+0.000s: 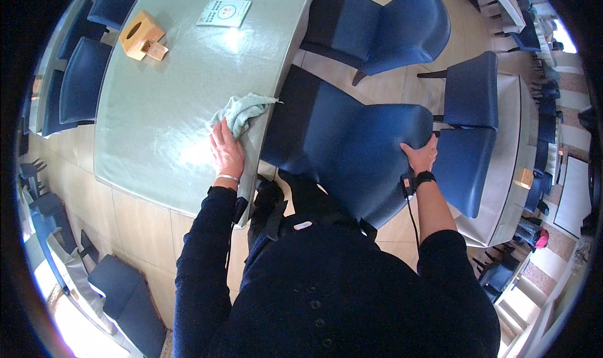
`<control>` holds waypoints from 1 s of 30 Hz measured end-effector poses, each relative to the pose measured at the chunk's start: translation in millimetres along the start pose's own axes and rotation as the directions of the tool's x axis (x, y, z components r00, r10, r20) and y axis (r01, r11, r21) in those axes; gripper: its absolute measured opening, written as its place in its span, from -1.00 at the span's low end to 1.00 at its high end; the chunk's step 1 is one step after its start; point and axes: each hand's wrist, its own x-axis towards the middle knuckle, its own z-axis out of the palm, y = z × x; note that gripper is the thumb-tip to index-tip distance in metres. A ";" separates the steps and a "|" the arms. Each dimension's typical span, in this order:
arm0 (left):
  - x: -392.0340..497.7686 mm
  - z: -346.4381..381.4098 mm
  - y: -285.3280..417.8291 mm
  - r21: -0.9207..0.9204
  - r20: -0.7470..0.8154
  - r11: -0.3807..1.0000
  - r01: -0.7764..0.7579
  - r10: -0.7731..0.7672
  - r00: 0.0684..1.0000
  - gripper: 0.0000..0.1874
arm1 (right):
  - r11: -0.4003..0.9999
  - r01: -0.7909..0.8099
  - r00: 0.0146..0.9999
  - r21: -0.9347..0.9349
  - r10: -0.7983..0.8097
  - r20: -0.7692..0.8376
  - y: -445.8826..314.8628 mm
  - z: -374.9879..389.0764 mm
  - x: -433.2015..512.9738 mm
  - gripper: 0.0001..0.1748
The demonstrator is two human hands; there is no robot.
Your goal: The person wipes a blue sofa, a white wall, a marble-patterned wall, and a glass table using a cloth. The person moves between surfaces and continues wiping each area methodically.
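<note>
My left hand (227,155) lies palm down near the right edge of the table (141,141), with its fingers on a crumpled pale green cloth (242,113). One corner of the cloth reaches over the table's edge. The thumb is mostly hidden. My right hand (420,155) grips the top edge of the backrest of a dark blue upholstered chair (372,146), thumb on the near face and fingers wrapped over the rim. The chair's seat runs up to the table's side, close by my legs.
Farther up the table are a wooden tissue box (141,34) with a small holder and a printed booklet (224,12). Another blue chair (381,26) stands beside the held one. Chairs (471,94) back onto a second table (506,160) at right; others (85,80) line the left.
</note>
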 end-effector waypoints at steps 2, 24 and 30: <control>-1.0 2.5 -1.9 -0.012 0.001 1.000 0.000 0.000 1.000 -0.16 | 0.997 -0.069 0.998 -0.023 0.069 -0.003 30.0 -2.4 -3.5 0.54; 0.0 -13.3 0.7 -0.066 0.039 0.998 -0.012 0.014 0.999 -0.12 | 0.536 0.715 0.656 0.450 -0.737 -0.164 -186.7 -5.0 -5.9 -0.30; -6.9 -19.3 -11.1 -0.171 0.006 0.981 -0.086 0.089 0.996 -0.19 | -0.071 0.871 -0.017 0.486 -0.993 -0.114 -349.7 70.2 -185.8 -0.32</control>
